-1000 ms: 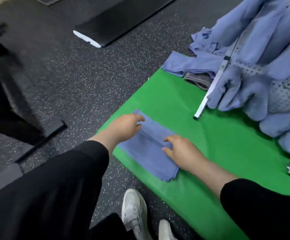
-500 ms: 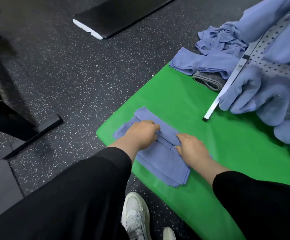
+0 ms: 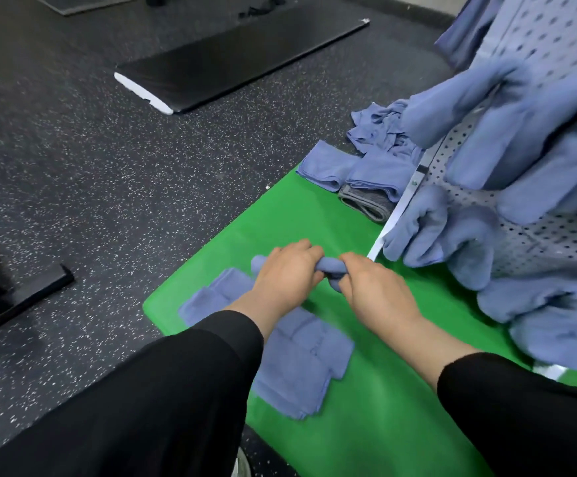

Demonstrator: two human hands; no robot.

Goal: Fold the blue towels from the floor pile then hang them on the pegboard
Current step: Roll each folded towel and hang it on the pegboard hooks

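The blue towel [image 3: 300, 356] lies spread on the green mat [image 3: 383, 425], which probably serves as a clean folding surface off the speckled floor [image 3: 108, 201]. The left hand [image 3: 285, 273] curls its fingers round the towel's far edge, bunched into a roll, and the right hand [image 3: 373, 287] grips the same roll just beside it, likely to lift it evenly. Further right, the pegboard [image 3: 538, 246] already carries hung towels [image 3: 535, 142], close for hanging.
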